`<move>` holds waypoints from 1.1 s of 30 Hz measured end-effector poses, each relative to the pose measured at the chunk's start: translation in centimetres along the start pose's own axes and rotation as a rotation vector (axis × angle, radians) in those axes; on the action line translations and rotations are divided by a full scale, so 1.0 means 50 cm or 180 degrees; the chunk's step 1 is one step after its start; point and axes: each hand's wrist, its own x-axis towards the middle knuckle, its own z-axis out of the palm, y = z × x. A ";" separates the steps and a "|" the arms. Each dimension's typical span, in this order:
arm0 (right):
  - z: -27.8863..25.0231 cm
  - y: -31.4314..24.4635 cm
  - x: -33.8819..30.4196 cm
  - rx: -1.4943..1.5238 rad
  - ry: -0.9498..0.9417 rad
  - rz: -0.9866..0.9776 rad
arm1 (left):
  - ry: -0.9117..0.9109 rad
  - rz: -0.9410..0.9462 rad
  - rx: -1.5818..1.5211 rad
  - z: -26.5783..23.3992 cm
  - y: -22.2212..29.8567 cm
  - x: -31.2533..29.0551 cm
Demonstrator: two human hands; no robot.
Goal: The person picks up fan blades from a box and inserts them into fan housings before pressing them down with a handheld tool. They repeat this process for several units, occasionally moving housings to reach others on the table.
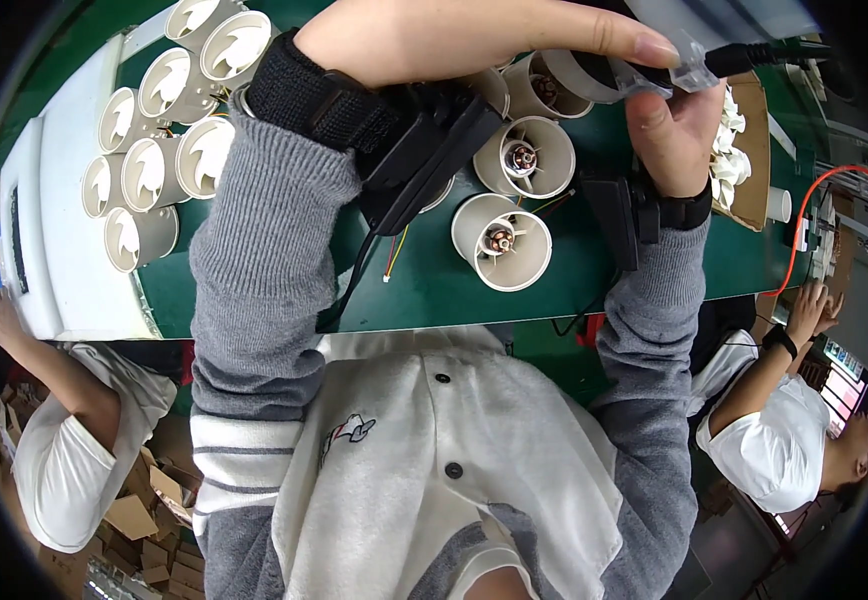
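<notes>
At the far edge of the view my left hand (514, 38) reaches across to the right, its fingers closed on a clear, crinkled plastic piece (692, 68). My right hand (682, 140) grips the same piece from below, the thumb raised beside it. A black cable end (744, 58) meets the plastic on its right. Close by the left fingertips is a pale grey round part (582, 75), partly hidden. Under my hands stand white cylindrical housings, among them a near one (527, 262) and one behind it (556, 172), with copper-wound motors inside.
Several white housings with fan blades (159, 170) cluster at the left on the green table (404, 300). A cardboard box (754, 190) of white fan wheels stands right, near a red cable (802, 225). Co-workers sit at both sides. A thin wire with a connector (391, 262) lies near the front.
</notes>
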 end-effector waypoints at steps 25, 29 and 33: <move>0.105 -0.033 0.020 0.0474 -0.0418 0.0046 | 0.0224 0.0680 -0.0235 -0.025 0.002 -0.085; 0.102 -0.015 0.018 0.0480 -0.0401 0.0001 | 0.0246 0.0669 -0.0280 -0.025 -0.008 -0.092; 0.119 -0.050 0.023 0.0726 -0.0536 0.0150 | 0.0279 0.0690 -0.0435 -0.023 -0.018 -0.088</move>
